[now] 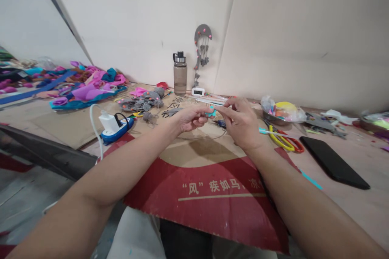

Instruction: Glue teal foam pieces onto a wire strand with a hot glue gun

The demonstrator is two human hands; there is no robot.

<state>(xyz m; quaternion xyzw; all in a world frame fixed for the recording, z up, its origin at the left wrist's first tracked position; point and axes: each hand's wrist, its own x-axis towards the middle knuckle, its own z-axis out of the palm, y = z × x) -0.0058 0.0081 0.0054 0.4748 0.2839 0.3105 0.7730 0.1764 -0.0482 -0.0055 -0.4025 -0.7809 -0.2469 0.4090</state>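
A small turquoise piece (210, 111), too small to make out in detail, is held above the cardboard sheet (212, 206). My left hand (193, 119) pinches it from the left between thumb and fingers. My right hand (240, 121) meets it from the right, thumb and index finger closed at its edge. A thin pale stick (278, 134) with a turquoise end juts out past the right wrist. Just behind the fingers lie a dark-tipped tool (221, 123) with a cord and some thin white sticks (209, 101).
Yellow-and-red-handled scissors (285, 142) and a black phone (334, 162) lie right. A blue power strip (117, 130) with a white plug stands left, near grey felt pieces (142, 101). Behind are a bottle (180, 75), a small digital clock (198, 92) and a bowl (282, 119). Colourful scraps (91, 89) pile up far left.
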